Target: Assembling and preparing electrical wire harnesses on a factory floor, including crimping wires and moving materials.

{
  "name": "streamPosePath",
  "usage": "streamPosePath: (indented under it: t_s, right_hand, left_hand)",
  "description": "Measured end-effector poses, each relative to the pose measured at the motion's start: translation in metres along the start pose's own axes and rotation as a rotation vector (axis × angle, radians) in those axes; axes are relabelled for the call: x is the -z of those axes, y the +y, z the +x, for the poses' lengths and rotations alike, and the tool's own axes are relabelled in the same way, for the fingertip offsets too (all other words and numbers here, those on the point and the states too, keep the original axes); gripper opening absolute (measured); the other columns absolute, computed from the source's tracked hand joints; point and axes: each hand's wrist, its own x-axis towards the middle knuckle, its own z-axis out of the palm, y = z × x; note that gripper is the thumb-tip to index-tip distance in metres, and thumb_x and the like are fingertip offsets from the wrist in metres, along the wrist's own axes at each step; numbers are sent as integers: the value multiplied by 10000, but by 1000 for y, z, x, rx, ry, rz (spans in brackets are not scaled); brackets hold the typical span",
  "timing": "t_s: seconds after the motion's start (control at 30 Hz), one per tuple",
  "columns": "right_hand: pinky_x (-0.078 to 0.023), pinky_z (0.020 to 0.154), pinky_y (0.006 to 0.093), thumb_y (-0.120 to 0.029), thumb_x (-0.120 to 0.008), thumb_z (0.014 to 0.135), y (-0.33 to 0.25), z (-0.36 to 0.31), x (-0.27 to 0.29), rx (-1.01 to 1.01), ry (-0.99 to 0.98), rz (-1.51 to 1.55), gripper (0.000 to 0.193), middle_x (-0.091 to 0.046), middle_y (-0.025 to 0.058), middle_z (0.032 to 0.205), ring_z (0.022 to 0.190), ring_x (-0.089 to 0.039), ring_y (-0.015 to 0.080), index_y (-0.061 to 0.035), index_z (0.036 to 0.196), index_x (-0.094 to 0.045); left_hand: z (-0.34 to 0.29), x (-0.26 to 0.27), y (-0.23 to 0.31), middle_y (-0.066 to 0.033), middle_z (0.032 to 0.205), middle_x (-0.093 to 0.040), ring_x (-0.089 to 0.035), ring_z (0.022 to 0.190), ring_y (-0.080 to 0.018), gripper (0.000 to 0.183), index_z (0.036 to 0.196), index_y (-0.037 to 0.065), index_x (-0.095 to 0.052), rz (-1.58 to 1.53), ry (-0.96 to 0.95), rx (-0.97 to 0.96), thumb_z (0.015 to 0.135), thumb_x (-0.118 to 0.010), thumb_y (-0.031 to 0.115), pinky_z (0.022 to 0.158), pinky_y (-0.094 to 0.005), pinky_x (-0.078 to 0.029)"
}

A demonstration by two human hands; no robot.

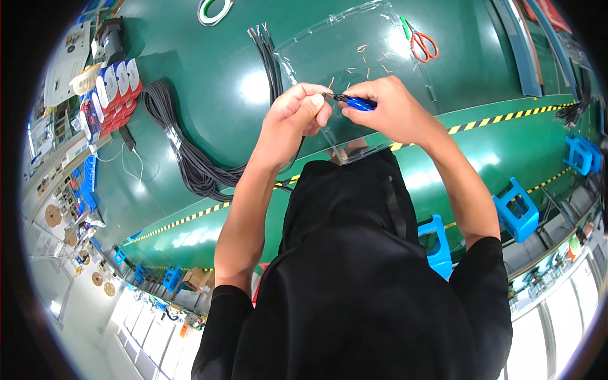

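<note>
My left hand (292,115) pinches the end of a black cable (326,95) between thumb and fingertips. A thin copper-coloured wire (331,83) sticks up from that end. In my right hand (396,109) is a pair of small blue-handled cutters (361,103), held closed in the fingers, with dark jaws pointing left at the cable end. Whether the jaws grip a wire is too small to tell. Both hands are above the near part of a clear plastic tray (329,19), which holds several short copper-coloured wire scraps (362,48).
Orange-handled scissors (424,47) lie at the tray's right side. Black cables with stripped ends (267,54) lie left of it. A coiled black cable bundle (190,164), red-and-white boxes (117,95) and a tape roll (214,9) rest on the green table. Blue stools (518,212) stand below.
</note>
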Motion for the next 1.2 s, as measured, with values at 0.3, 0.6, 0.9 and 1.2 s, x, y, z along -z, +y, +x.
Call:
streamPosePath:
  t_s: [0.3, 0.6, 0.9, 1.2]
  right_hand:
    - [-491, 663, 365, -215, -728, 788, 113, 13, -34, -562, 163, 645, 290, -644, 147, 816, 674, -615, 210, 33, 925, -664]
    - [-526, 775, 445, -208, -683, 784, 81, 28, -51, -306, 292, -171, 292, -692, 220, 854, 828, -684, 389, 11, 976, -686]
    - [-580, 808, 439, -243, -739, 836, 33, 131, -200, -180, 334, -495, 367, -706, 242, 893, 850, -712, 381, 57, 996, -603]
    - [-579, 843, 422, -118, -661, 843, 22, 163, -207, -390, 318, -476, 244, -714, 259, 947, 917, -718, 385, 68, 993, -608]
  left_hand:
    - [51, 12, -76, -47, 829, -607, -417, 621, -62, 176, 1118, -4, -537, 58, 213, 134, 1030, -528, 148, 557, -218, -337]
    - [-53, 38, -72, 37, 744, -584, -381, 591, -33, 224, 1080, 46, -646, 54, 107, 276, 1025, -570, 250, 530, -205, -301]
    - [-225, 143, -218, 10, 796, -637, -556, 681, -85, 194, 1063, 60, -684, 117, 220, 562, 997, -593, 218, 622, -250, -460]
    - [-273, 123, -287, -131, 988, -724, -694, 896, -260, 186, 1035, 8, -686, 662, 557, 364, 931, -662, 161, 829, -329, -533]
